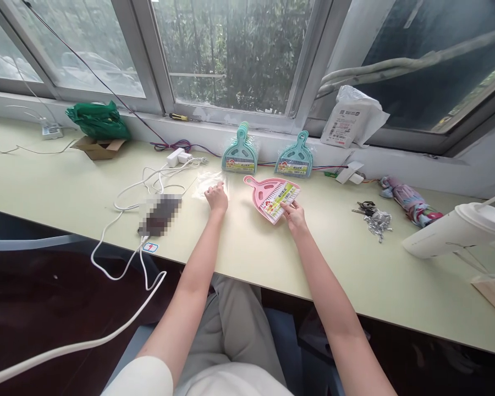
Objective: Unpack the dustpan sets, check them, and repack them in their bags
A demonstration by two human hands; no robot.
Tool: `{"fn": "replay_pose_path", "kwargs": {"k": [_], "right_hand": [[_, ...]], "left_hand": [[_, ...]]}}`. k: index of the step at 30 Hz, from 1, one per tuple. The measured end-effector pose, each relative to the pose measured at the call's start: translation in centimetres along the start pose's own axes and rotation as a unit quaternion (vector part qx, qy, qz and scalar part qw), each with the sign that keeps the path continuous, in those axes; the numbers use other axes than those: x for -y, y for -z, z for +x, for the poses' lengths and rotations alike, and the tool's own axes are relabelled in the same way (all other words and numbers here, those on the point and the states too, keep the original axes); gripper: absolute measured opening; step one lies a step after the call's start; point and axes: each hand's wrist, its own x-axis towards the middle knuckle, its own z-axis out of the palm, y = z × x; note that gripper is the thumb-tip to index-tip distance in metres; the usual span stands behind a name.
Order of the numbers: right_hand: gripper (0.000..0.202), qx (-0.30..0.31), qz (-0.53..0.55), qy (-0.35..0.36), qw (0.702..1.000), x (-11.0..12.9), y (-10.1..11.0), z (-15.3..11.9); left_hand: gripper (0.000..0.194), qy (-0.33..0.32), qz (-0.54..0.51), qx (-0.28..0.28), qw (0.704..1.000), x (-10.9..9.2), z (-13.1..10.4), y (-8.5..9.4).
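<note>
A pink dustpan set (260, 193) with a printed label card (279, 200) is tilted above the table, its handle toward the upper left. My right hand (295, 216) grips its lower right edge at the card. My left hand (216, 198) rests on a clear plastic bag (202, 186), with its fingers curled over the film. Behind them, a stack of wrapped teal dustpan sets (239, 151) stands by the window wall. Another teal group (295, 157) stands to its right.
White cables (119, 209) and a blurred dark device (160, 215) lie left. Green bag (97, 121) and cardboard box (99, 147) stand at back left. Keys (375, 217), a folded umbrella (410, 202) and a white cup (457, 228) are at right. The table (264, 264) ends before my lap.
</note>
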Motion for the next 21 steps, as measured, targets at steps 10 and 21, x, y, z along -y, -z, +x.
{"fn": "replay_pose_path", "kwargs": {"k": [10, 21], "right_hand": [[0.034, 0.029, -0.013, -0.011, 0.999, 0.4, -0.6, -0.5], [0.031, 0.017, -0.055, -0.054, 0.997, 2.0, 2.2, 0.7]], "left_hand": [[0.038, -0.285, 0.328, 0.307, 0.847, -0.2, -1.2, -1.2], [0.044, -0.25, 0.325, 0.232, 0.882, 0.2, -1.1, -2.2]]}}
